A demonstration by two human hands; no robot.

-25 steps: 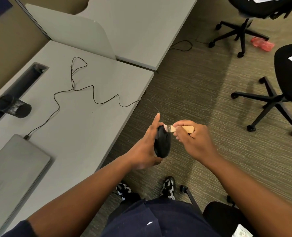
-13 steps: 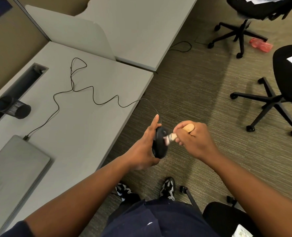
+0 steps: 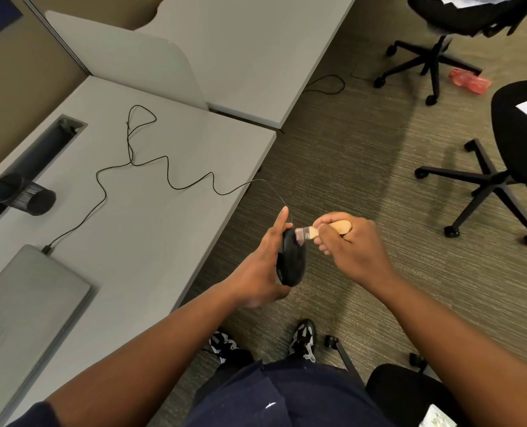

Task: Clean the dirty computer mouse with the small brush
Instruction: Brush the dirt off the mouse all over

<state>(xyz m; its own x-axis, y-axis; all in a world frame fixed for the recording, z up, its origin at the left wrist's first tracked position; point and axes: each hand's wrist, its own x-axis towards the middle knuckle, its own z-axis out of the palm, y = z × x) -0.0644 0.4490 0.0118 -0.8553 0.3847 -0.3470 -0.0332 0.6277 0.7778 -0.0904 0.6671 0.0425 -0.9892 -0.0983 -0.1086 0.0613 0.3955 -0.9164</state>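
Grey desks point(image 3: 151, 241) with a divider panel point(image 3: 126, 57) stand on striped brown carpet point(image 3: 363, 167) near black swivel chairs point(image 3: 502, 167).

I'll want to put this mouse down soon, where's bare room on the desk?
Bare desk lies between the cable and the closed laptop, out to the near edge. Crowded: left, by the mesh cup and cable slot.

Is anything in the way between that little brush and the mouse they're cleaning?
Nothing visible. The left hand holds the mouse out over the carpet, off the desk, and the right hand holds the small brush with its bristles already on the mouse's upper end.
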